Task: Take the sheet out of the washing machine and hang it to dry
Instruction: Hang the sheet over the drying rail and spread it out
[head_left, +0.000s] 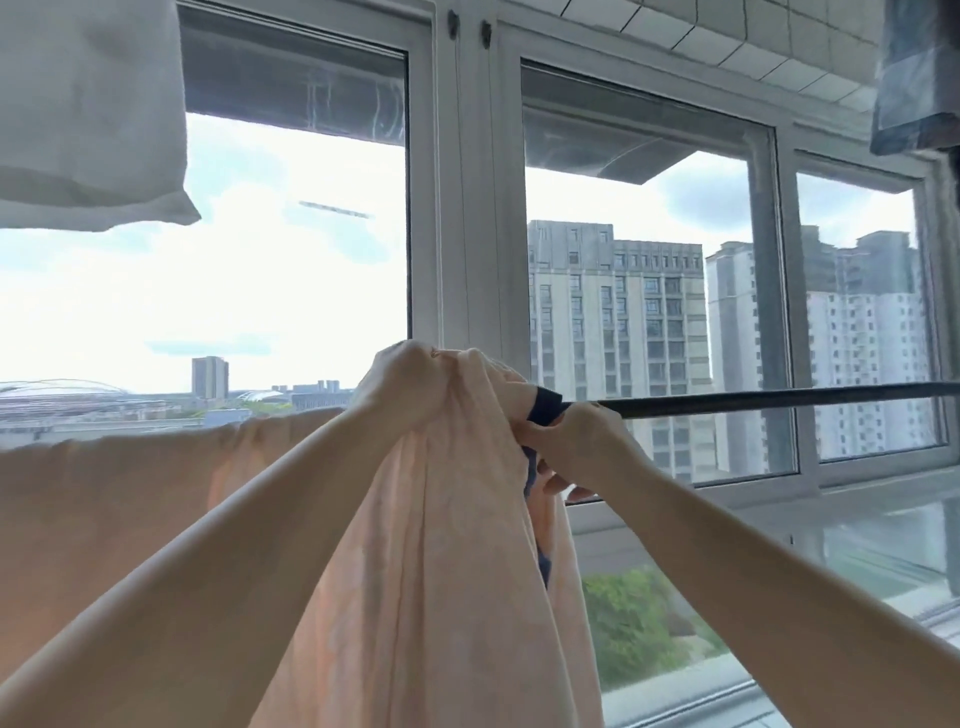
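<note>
Seen from the person's head, looking out at tall windows (467, 208) and apartment blocks: a pale peach sheet (426, 545) is already hanging partly over a dark drying rod (753, 397), so the washing machine step looks finished. To the left the sheet is lying spread along the rod; in the middle it is bunching into a thick hanging fold. The left hand (410, 384) is clutching that bunch at the top. The right hand (576, 441) is pinching the sheet's dark-trimmed edge just beside the rod. Bare rod is stretching to the right, so spreading the bunch seems to remain. Other laundry, a white cloth (88, 114), is hanging above left.
</note>
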